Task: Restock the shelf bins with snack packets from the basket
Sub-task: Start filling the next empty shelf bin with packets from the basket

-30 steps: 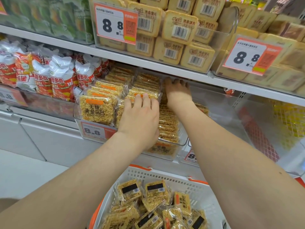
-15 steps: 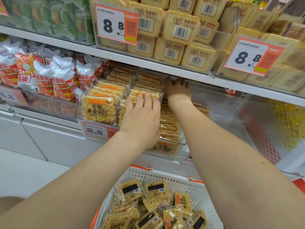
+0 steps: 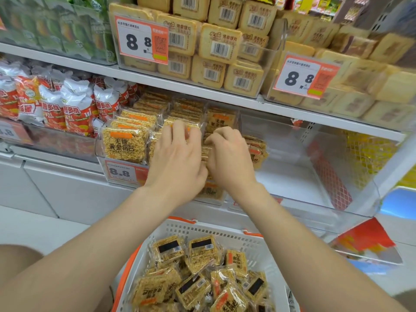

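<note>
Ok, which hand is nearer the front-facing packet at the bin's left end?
Left. The left hand sits just right of the packet; the right hand is farther right again.

Two hands: one left hand [image 3: 177, 163] and one right hand [image 3: 229, 161]. One white basket [image 3: 202, 230] holds roughly a dozen snack packets [image 3: 167, 251], piled too loosely for an exact count. Three price tags read 8.8: far left [image 3: 141, 39], far right [image 3: 304, 75] and near [image 3: 122, 172]. A fourth [image 3: 9, 131] is cut off at the left edge.
</note>
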The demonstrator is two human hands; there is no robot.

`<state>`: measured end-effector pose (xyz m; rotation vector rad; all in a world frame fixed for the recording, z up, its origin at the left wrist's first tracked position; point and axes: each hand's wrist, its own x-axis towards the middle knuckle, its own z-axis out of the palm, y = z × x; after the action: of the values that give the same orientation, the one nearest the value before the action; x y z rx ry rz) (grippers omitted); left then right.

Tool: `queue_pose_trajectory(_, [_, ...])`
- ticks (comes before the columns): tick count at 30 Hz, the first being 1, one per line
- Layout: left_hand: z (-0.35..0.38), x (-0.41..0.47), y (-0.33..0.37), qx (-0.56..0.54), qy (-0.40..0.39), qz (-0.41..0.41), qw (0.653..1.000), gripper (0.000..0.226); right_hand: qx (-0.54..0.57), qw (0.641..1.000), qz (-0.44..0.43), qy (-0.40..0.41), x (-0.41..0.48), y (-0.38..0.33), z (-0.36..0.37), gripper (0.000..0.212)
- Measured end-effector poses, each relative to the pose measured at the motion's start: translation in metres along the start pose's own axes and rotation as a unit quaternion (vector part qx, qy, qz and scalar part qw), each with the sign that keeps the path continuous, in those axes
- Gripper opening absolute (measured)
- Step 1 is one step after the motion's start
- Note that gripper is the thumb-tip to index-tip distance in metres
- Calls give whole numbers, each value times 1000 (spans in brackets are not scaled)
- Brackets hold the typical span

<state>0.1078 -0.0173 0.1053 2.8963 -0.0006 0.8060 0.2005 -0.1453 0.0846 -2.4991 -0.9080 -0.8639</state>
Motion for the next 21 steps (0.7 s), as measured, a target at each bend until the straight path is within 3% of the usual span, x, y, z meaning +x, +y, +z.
queue_pose_trajectory(2, [-6, -11, 7, -2, -38, -2, 999, 27, 35, 997, -56, 44, -25, -2, -6, 23])
queue_pose_trajectory(6, [-6, -29, 16, 1, -269, -47, 962, 25, 33, 990, -133, 29, -82, 2, -9, 11])
queue_pose_trajectory(8, [3, -36, 19, 58, -385, -3, 921, 28, 17, 987, -139, -80, -108, 5, -1, 9])
queue_pose_trajectory(11, [30, -44, 20, 84, -510, 39, 855, 38, 11, 950, -56, -308, -141, 12, 19, 13])
queue_pose_trajectory(14, [55, -51, 19, 86, -565, 54, 819, 43, 11, 908, 12, -420, -179, 25, 46, 22])
queue_pose_trajectory(17, [73, -53, 19, 78, -570, 69, 815, 36, 11, 871, 28, -490, -214, 33, 72, 34])
queue_pose_trajectory(21, [87, -50, 23, 54, -570, 69, 817, 33, -20, 860, 15, -509, -237, 37, 105, 72])
